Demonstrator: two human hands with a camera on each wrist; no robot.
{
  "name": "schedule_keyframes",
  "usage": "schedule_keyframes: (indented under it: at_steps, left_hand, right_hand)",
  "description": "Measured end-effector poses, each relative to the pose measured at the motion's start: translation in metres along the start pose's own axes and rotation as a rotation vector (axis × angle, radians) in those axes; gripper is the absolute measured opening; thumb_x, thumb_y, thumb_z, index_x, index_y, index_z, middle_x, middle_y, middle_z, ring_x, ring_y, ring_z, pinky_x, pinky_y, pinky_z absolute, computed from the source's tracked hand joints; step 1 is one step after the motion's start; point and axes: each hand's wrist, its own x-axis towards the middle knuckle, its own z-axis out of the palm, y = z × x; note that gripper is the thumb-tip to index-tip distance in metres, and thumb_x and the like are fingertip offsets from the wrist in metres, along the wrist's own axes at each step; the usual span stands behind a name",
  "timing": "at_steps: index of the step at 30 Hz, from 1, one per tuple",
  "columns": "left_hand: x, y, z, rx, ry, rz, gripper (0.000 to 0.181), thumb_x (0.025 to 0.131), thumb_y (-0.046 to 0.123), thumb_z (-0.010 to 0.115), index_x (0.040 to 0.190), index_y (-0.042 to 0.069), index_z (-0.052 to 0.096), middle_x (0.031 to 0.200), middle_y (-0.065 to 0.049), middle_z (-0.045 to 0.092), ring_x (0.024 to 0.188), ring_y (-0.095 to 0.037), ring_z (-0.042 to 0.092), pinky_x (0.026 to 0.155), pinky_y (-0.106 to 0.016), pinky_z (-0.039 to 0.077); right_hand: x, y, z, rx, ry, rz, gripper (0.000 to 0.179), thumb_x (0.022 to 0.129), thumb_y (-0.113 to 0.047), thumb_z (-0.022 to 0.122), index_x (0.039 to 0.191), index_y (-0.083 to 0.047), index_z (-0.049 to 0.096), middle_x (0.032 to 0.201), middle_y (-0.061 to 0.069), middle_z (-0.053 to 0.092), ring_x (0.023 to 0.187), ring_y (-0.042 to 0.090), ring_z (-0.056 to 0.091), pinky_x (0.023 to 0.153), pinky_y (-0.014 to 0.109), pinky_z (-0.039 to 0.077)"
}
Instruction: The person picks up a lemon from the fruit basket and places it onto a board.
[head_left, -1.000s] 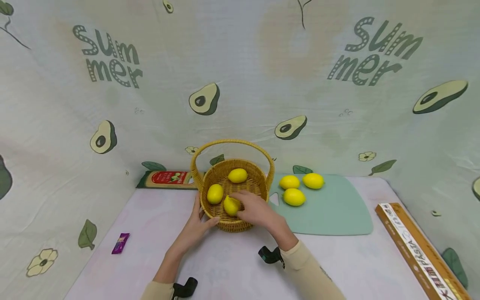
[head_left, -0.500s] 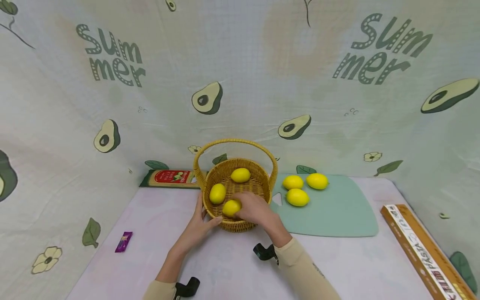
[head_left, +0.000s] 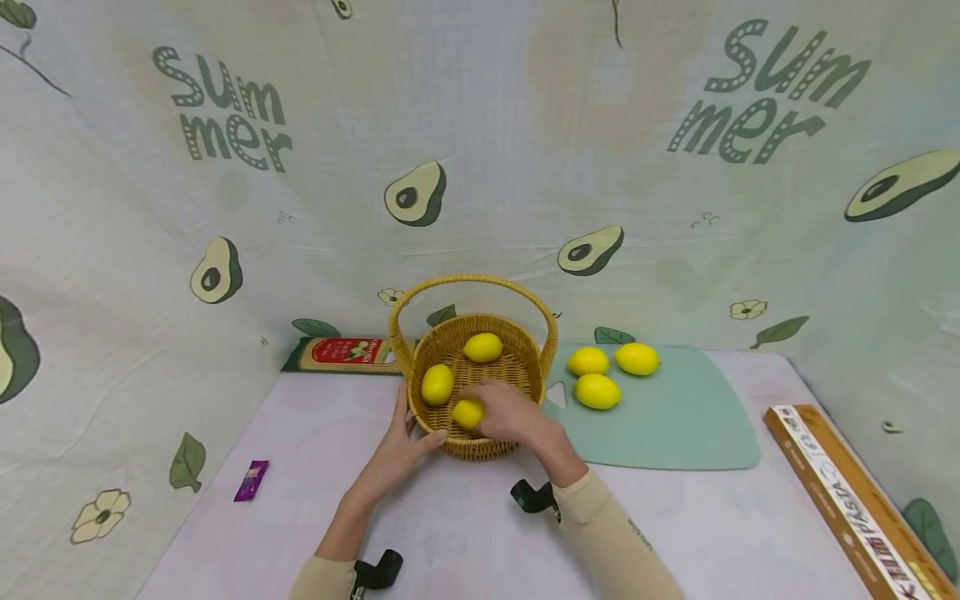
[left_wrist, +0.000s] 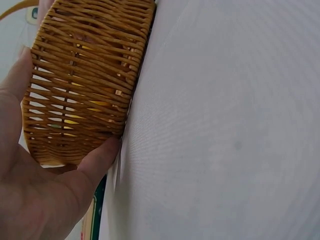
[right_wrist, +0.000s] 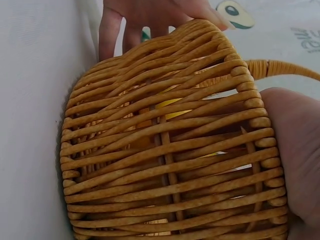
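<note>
A wicker basket [head_left: 480, 450] with a tall arched handle stands on the table. Inside it, one lemon [head_left: 483, 347] lies toward the back and another lemon [head_left: 437, 385] at the left. My right hand [head_left: 510, 412] reaches over the front right rim and grips a third lemon [head_left: 468, 413] low in the basket, near its front wall. The left hand [head_left: 405, 446] holds the basket at its front left, thumb at the rim and fingers along the outer side. In the left wrist view, the left hand [left_wrist: 55, 185] spans the woven wall from rim to base.
Right of the basket, three lemons [head_left: 597, 391] lie on a pale green cutting board [head_left: 675, 433]. A pasta packet [head_left: 348, 354] lies behind at the left. A long pasta box [head_left: 847, 500] is at the right edge, and a small purple packet [head_left: 252, 481] at the left.
My right hand has brought its lemon slightly lower in the basket, and the lemon has turned in the fingers. The left hand keeps its place on the basket. The head view has shifted slightly.
</note>
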Motion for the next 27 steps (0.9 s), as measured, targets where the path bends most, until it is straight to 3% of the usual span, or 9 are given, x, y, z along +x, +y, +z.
schedule_keyframes:
  at_steps: [8,20,27]
  left_hand:
    - [0.0,0.003,0.0,-0.003,-0.007,0.019,0.105,0.093,0.034,0.071,0.152,0.051,-0.014,0.166,0.009,-0.014,0.155,-0.038,0.009,0.122,-0.059,0.018]
    - [-0.002,0.003,-0.002,0.011,-0.011,0.022,0.105,0.092,0.036,0.071,0.152,0.049,-0.014,0.166,0.008,-0.015,0.154,-0.04,0.008,0.121,-0.061,0.016]
    - [-0.003,0.003,0.0,0.003,-0.013,0.013,0.108,0.092,0.034,0.071,0.155,0.043,-0.016,0.167,0.007,-0.015,0.155,-0.039,0.007,0.122,-0.06,0.017]
  right_hand:
    - [-0.006,0.0,-0.005,0.031,0.075,-0.009,0.056,0.082,-0.006,0.063,0.136,-0.02,0.063,0.142,0.005,0.058,0.137,0.028,0.049,0.108,0.049,0.046]
    - [-0.03,0.007,-0.024,0.084,0.162,-0.046,0.055,0.079,-0.002,0.067,0.132,-0.018,0.065,0.132,0.003,0.063,0.117,0.022,0.059,0.095,0.043,0.051]
    - [-0.044,0.009,-0.039,0.072,0.185,-0.007,0.057,0.08,-0.002,0.071,0.134,-0.02,0.064,0.138,0.002,0.059,0.126,0.024,0.056,0.102,0.047,0.05]
